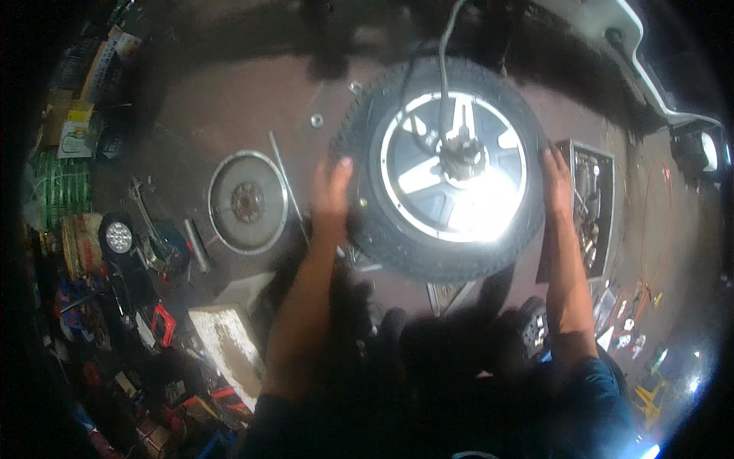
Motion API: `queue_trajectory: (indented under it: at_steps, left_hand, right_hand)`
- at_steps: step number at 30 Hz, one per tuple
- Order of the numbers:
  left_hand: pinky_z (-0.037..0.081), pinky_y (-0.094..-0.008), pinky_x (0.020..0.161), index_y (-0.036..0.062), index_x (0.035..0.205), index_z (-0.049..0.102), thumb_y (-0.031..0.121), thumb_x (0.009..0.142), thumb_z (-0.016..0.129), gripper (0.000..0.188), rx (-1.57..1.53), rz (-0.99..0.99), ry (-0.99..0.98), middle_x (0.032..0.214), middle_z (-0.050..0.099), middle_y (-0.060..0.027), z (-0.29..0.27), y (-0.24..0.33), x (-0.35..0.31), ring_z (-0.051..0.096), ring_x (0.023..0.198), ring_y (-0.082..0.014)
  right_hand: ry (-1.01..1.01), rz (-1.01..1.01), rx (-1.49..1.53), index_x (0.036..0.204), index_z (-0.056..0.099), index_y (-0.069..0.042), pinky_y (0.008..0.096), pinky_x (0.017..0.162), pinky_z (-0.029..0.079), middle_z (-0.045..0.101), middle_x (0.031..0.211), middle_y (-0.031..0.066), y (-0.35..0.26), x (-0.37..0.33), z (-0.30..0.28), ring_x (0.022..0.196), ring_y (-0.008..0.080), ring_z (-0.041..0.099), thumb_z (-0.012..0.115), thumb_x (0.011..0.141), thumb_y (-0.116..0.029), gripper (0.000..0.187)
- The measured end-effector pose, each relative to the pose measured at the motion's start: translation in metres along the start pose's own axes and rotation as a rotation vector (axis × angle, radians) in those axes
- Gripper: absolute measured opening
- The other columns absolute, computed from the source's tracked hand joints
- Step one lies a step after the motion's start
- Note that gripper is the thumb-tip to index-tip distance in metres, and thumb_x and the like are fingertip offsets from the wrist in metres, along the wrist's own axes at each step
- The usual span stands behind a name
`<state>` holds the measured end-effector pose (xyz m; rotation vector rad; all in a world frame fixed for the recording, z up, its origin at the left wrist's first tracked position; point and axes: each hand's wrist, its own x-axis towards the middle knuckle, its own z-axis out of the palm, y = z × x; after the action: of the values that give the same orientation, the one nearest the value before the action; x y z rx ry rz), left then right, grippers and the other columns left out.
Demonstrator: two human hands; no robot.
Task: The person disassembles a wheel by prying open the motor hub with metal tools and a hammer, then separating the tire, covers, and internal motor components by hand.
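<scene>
A motor wheel with a black knobbly tyre (428,264) and a shiny silver spoked rim is gripped between my two hands, its hub face turned up toward me. My left hand (332,191), a little blurred, presses on the tyre's left side with the thumb near its edge. On the opposite side, my right hand (558,183) lies against the tread, its fingers partly hidden behind the tyre. A grey cable (443,57) rises from the hub at the wheel's centre. Glare whitens the lower right of the rim.
Left of the wheel lie a round metal cover (248,203), a long metal rod (280,164) and a nut (316,120). A metal tray of parts (608,222) stands at the right. Scattered tools, a red-framed tool (163,324) and a pale block (222,336) fill the lower left.
</scene>
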<state>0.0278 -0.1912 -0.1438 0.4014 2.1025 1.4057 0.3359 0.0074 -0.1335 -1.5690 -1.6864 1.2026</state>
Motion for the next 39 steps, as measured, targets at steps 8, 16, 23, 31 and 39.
queue_trajectory:
  at_steps: [8, 16, 23, 31, 39]
  left_hand:
    - [0.032, -0.0352, 0.099, -0.0149, 0.13, 0.032, 0.033, 0.085, 0.057, 0.07, -0.183, 0.062, -0.227, 0.126, 0.046, -0.0267, -0.002, 0.015, 0.0, 0.046, 0.115, -0.0314]
    - [0.034, -0.0367, 0.099, -0.0112, 0.125, 0.041, 0.03, 0.087, 0.056, 0.058, -0.138, 0.142, -0.105, 0.122, 0.05, -0.0243, -0.021, 0.013, -0.016, 0.047, 0.113, -0.0318]
    - [0.029, -0.0416, 0.104, -0.0106, 0.132, 0.032, 0.039, 0.085, 0.053, 0.072, -0.114, 0.099, -0.135, 0.128, 0.042, -0.0305, -0.011, 0.07, -0.024, 0.041, 0.121, -0.0355]
    - [0.025, -0.0484, 0.104, -0.0032, 0.132, 0.036, 0.048, 0.088, 0.047, 0.068, 0.462, 0.27, 0.001, 0.132, 0.036, -0.0306, 0.013, -0.067, 0.009, 0.033, 0.124, -0.043]
    - [0.025, -0.0461, 0.104, -0.0055, 0.13, 0.039, 0.038, 0.087, 0.051, 0.062, 0.465, 0.243, -0.045, 0.131, 0.039, -0.0287, 0.002, -0.064, 0.011, 0.034, 0.124, -0.0415]
  right_hand:
    - [-0.108, 0.185, 0.17, 0.133, 0.029, 0.012, 0.0396, 0.104, 0.029, 0.038, 0.132, 0.0306, 0.017, 0.008, -0.007, 0.124, 0.0373, 0.038, 0.058, 0.081, -0.048, 0.085]
    - [-0.115, 0.133, 0.278, 0.128, 0.033, 0.016, 0.0334, 0.092, 0.041, 0.048, 0.122, 0.0293, -0.032, -0.023, -0.009, 0.113, 0.0311, 0.05, 0.066, 0.078, -0.036, 0.079]
    - [0.054, 0.065, 0.264, 0.131, 0.035, 0.011, 0.0357, 0.096, 0.039, 0.051, 0.12, 0.0268, -0.054, -0.019, -0.035, 0.11, 0.0317, 0.052, 0.064, 0.079, -0.041, 0.079]
    - [0.071, 0.159, -0.344, 0.133, 0.039, -0.004, 0.0476, 0.106, 0.021, 0.031, 0.138, 0.0226, 0.049, -0.014, 0.035, 0.13, 0.0365, 0.026, 0.048, 0.084, -0.056, 0.072]
    - [0.319, -0.165, 0.047, 0.121, 0.049, 0.001, 0.0372, 0.1, 0.033, 0.048, 0.124, 0.0206, -0.016, -0.004, 0.011, 0.115, 0.0291, 0.046, 0.04, 0.094, -0.033, 0.045]
